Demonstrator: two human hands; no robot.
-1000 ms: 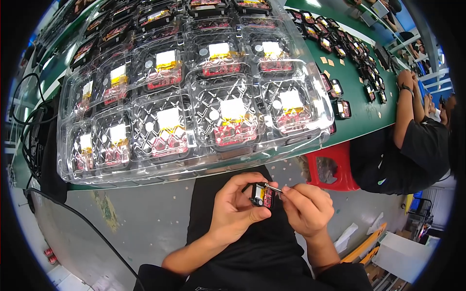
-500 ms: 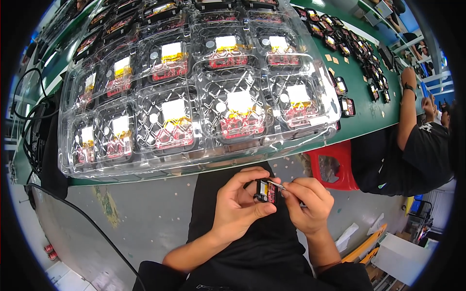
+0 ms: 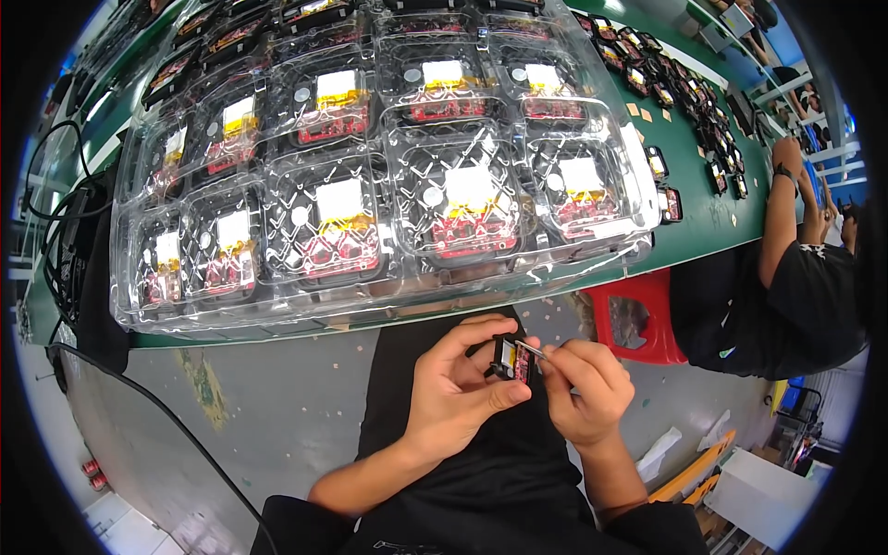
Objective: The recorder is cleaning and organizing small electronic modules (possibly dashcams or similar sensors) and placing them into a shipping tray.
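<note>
The left hand [image 3: 460,379] grasps a small black case [image 3: 500,366] between the thumb on the near side and fingers on the far side. The case is tilted, its open face turned to the right, showing a pale and yellow part beside a red board [image 3: 524,366]. The right hand [image 3: 592,388] pinches a thin metal tool [image 3: 533,350] between thumb and forefinger, its other fingers curled in. The tool points left, and its tip is at the far end of the case; whether it touches the board is too small to tell. Both hands are above the dark-clad lap [image 3: 504,453], on the near side of the green table [image 3: 708,222].

On the table, a clear tray [image 3: 384,310] fills the left and middle, with rows of cases in its pockets, each showing a white block, a yellow strip and a red board. To its right lie a few loose cases, with a long heap [image 3: 694,109] of them farther off. A red stool [image 3: 668,319] stands at the right, just beside a seated person [image 3: 758,310] in black. A black cable [image 3: 176,412] hangs at the left.
</note>
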